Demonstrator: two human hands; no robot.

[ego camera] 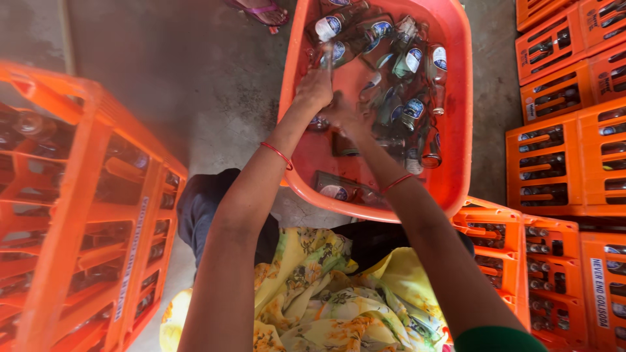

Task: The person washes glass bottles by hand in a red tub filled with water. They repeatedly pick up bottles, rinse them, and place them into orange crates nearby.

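Both my hands reach into a large orange tub (456,163) of water holding several glass bottles with blue and white labels. My left hand (314,88) is closed around the neck of a clear glass bottle (324,55) near the tub's left side. My right hand (343,116) is just beside it, fingers curled on the same bottle or one under the water; I cannot tell which. Each wrist carries a thin red thread. More bottles (407,98) lie piled at the tub's far and right side.
An orange crate (78,215) of bottles stands close on my left. Stacked orange crates (564,130) line the right side, with more crates (515,254) near my right knee. A yellow floral cloth (326,300) covers my lap. Another person's sandalled foot (261,12) is beyond the tub.
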